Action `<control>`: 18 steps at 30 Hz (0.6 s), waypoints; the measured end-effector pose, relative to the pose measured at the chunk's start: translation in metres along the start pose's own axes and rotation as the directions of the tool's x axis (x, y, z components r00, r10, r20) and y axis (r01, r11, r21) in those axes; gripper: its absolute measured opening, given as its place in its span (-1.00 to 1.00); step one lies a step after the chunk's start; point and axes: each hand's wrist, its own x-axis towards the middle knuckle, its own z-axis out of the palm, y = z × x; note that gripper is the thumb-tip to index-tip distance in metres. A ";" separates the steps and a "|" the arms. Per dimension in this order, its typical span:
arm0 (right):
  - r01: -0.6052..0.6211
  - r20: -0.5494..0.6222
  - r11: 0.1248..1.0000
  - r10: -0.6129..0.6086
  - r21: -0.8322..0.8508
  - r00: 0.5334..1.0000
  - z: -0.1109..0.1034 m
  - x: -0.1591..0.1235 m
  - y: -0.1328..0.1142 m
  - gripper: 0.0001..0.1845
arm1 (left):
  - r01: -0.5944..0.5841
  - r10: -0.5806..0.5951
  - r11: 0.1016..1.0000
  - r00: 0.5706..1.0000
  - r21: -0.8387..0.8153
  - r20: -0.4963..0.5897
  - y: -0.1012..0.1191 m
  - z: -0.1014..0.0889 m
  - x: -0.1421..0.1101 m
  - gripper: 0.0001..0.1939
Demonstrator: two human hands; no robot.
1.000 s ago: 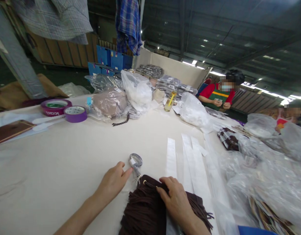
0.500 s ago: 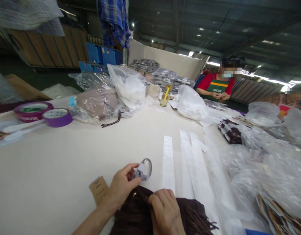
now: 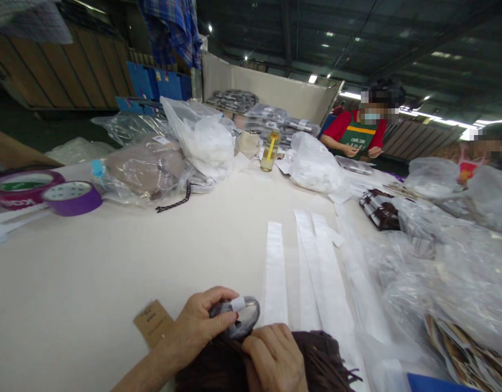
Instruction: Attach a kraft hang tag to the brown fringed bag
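Observation:
Between the thumb and fingers of my left hand (image 3: 206, 321) is a shiny grey oval coil (image 3: 248, 316) with a white band round it; its exact kind I cannot make out. It sits right at the upper edge of a dark brown fringed fabric piece (image 3: 218, 365). My right hand (image 3: 275, 354) is closed on that fabric's edge, its fingertips partly hidden. A brown cardboard tag (image 3: 153, 322) lies on the table beside my left wrist.
White paper strips (image 3: 274, 272) lie ahead of my right hand. Clear plastic bags (image 3: 447, 272) cover the right side. Purple tape rolls (image 3: 71, 198) stand at left, a bottle (image 3: 270, 151) and bagged goods (image 3: 145, 169) farther back. A co-worker (image 3: 353, 133) stands across the table.
My left hand has brought the grey coil down and slightly right, against the brown fabric's edge. The eyelet seen on the fabric is now covered. The view has shifted a little.

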 end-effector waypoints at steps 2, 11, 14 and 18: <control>0.006 -0.014 1.000 -0.005 0.018 1.000 -0.003 -0.001 -0.001 -0.82 | -0.002 0.001 1.000 0.999 0.013 0.035 0.002 -0.003 -0.002 -0.67; -0.763 0.568 0.592 0.546 0.259 0.616 -0.043 0.033 0.021 -0.89 | 0.046 -0.045 0.999 0.999 -0.016 0.024 -0.007 -0.005 -0.018 -0.66; -0.832 0.796 0.500 0.388 0.241 0.464 -0.033 0.049 0.032 -0.89 | 0.026 -0.026 1.000 0.999 -0.006 -0.022 -0.011 -0.003 -0.021 -0.67; -0.922 0.963 0.305 0.046 0.239 0.265 -0.014 0.060 0.041 -0.82 | -0.022 0.022 1.000 0.998 -0.004 -0.066 -0.016 -0.003 -0.025 -0.73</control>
